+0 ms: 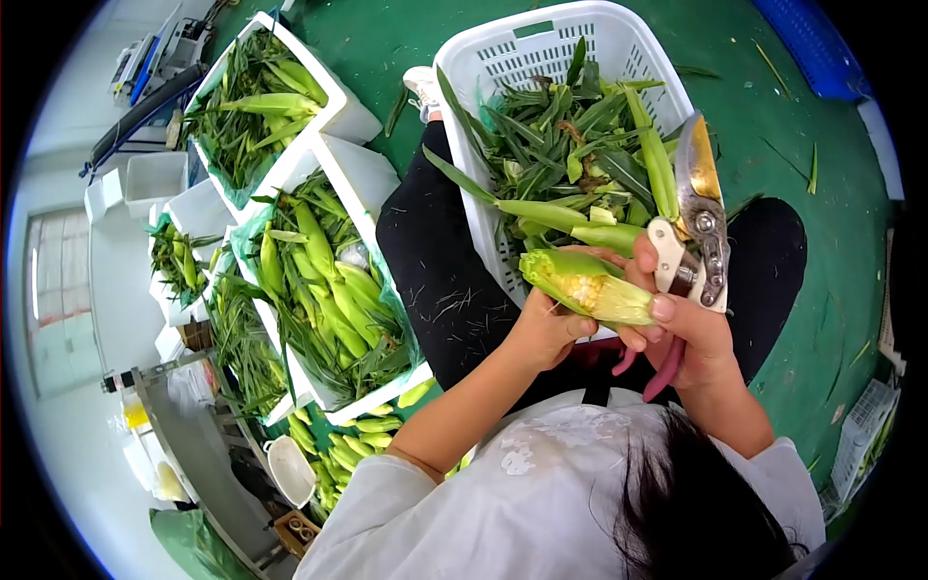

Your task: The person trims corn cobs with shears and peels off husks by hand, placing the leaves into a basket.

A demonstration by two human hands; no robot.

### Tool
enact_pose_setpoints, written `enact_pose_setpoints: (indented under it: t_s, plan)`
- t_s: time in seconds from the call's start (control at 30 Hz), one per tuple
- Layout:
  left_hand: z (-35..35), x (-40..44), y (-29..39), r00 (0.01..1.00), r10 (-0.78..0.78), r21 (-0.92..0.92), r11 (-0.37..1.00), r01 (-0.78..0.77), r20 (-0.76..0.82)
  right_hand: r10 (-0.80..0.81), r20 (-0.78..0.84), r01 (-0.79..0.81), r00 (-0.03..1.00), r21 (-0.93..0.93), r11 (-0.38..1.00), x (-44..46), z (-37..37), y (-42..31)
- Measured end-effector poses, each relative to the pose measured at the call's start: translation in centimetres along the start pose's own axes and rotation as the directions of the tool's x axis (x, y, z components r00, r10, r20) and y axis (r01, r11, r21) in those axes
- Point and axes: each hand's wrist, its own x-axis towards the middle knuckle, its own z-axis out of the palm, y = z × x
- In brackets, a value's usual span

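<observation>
My left hand (551,332) is closed around the base of an ear of corn (572,280), held above my lap. Part of its green husk is off, and pale yellow kernels show on the side facing me. In my right hand (701,333) is a pair of pruning shears (710,242) with pink-red handles, its blades pointing away from me. The thumb and fingers of that hand also pinch the pale husk at the ear's other end. Just beyond both hands stands a white slatted basket (561,21) filled with green husks and leaves (570,145).
On the left, white foam boxes (353,179) hold unhusked corn (333,290) and leaves. Several ears (358,445) lie in a pile on the floor beside me. A blue crate (812,43) is at the far right, and leaf scraps are scattered over the green floor (831,261).
</observation>
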Motion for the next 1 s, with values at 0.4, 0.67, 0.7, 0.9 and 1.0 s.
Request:
enact_pose_setpoints:
  t_s: [0.4,0.67,0.7,0.9,1.0]
  plan:
    - [-6.1,-5.8,4.2,0.891,0.245,-0.091,0.949,-0.300,-0.382,-0.043,0.011,0.039,0.999,-0.671,0.741,3.7,-1.2,0.2]
    - [-27.3,-52.1,-0.4,-0.574,0.153,0.307,0.934,-0.181,-0.804,0.365,-0.161,-0.392,0.917,-0.533,0.750,2.7,-6.1,7.3]
    - [-29.2,-59.8,-2.8,-0.736,0.080,0.407,0.871,-0.277,-0.672,0.382,-0.177,-0.415,0.907,-0.524,0.744,2.6,-6.1,7.6]
    - [-32.2,-68.5,-1.6,-0.532,0.149,0.511,0.572,-0.641,-0.834,0.415,-0.222,-0.470,0.882,-0.456,0.756,2.4,-6.7,7.7]
    - [-36.1,-51.9,8.1,-0.638,0.552,0.756,0.650,-0.074,-0.537,0.424,-0.235,-0.483,0.875,-0.352,0.802,1.8,-6.5,8.0]
